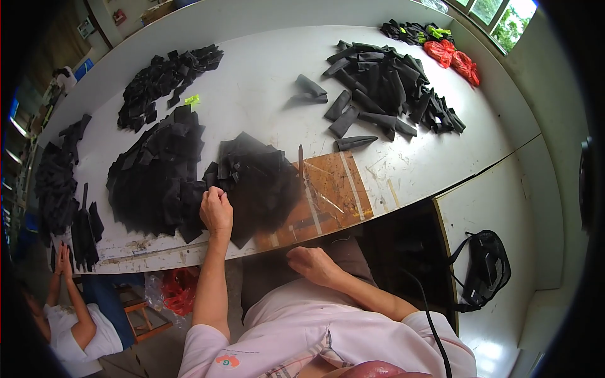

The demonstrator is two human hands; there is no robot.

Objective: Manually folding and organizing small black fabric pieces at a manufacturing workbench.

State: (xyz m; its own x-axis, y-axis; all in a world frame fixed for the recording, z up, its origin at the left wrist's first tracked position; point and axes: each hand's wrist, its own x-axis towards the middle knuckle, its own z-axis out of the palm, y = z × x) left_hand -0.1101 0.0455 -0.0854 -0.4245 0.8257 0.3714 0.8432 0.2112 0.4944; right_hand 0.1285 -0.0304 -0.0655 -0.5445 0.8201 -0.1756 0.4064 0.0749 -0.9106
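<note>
My left hand [216, 211] reaches over the table between two heaps of black cloth pieces. Its fingers are pinched on a black fabric piece [213, 173] at the edge of the right heap [261, 183]. The left heap [154, 176] lies just beside that hand. My right hand [313, 264] is held low over my lap, in front of the table edge, with its fingers curled closed; whether anything is inside them is hidden. A dark upright pointed rod [300, 162] stands on a worn brown board [337, 189] by the right heap.
Rolled black tube-like pieces [384, 82] pile at the back right, near red plastic bags [450, 53]. More black pieces [164, 82] lie back left, beside a yellow-green scrap [192, 99]. A black mesh bag [485, 268] rests on the right-hand table. Another person's hands [63, 261] are at the far left.
</note>
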